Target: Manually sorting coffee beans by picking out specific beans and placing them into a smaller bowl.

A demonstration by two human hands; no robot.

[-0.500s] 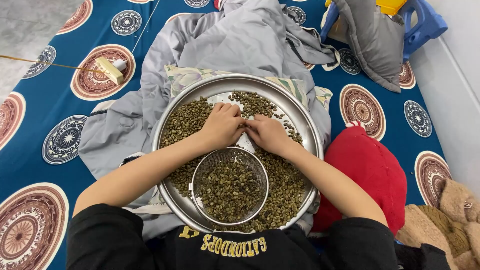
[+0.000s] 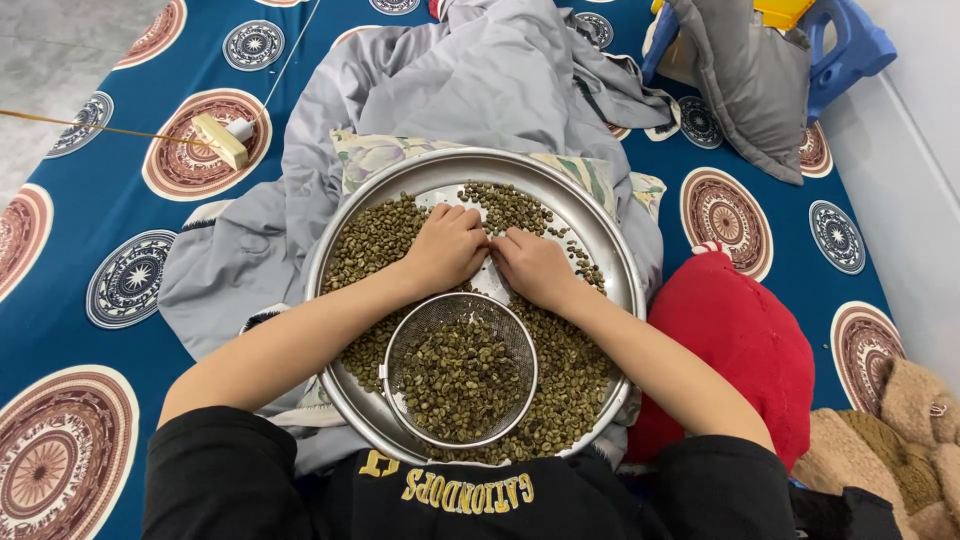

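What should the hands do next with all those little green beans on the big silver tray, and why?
Probably pinch up a bean and drop it in the mesh sieve. Both the left hand and right hand rest knuckles-up, meeting on a bare patch of the metal tray, among loose beans, and the sieve already holds beans.

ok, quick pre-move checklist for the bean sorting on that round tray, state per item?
1. Both hands over the tray: ok. Left hand and right hand rest side by side on the beans.
2. Grip state: cannot tell. Fingers curl down; what they pinch is hidden.
3. Mesh sieve inside the metal tray: ok, at the near side, holding beans.
4. Bare tray patch by the hands: ok, visible between the fingertips.
5. Tray support: cannot tell. It sits on a floral cushion and grey blanket; stability unclear.
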